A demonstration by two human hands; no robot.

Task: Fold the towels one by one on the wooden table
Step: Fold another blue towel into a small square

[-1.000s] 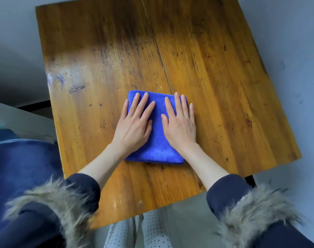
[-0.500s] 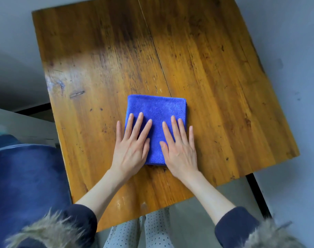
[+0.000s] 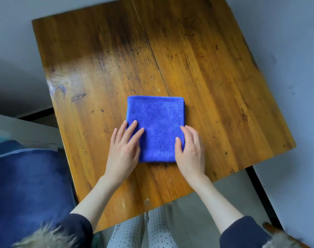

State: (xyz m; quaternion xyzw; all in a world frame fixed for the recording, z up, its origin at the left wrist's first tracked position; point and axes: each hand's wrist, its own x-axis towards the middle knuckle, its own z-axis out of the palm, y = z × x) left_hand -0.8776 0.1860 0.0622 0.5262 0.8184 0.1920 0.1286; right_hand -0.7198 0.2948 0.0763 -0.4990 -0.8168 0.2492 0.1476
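Nearest, dark sleeves with fur trim (image 3: pixel 45 237). Left hand (image 3: pixel 123 151) lies flat, grip released, fingertips on the blue towel (image 3: pixel 156 126). Right hand (image 3: pixel 191 151) curls round the towel's right edge, grip grasping it. Towel sits folded square, mid tabletop (image 3: pixel 215 68).

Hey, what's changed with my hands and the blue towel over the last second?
Both hands slid back toward you and apart: the left hand now rests at the blue towel's left edge, the right hand grips its right edge. The towel stays folded on the wooden table.
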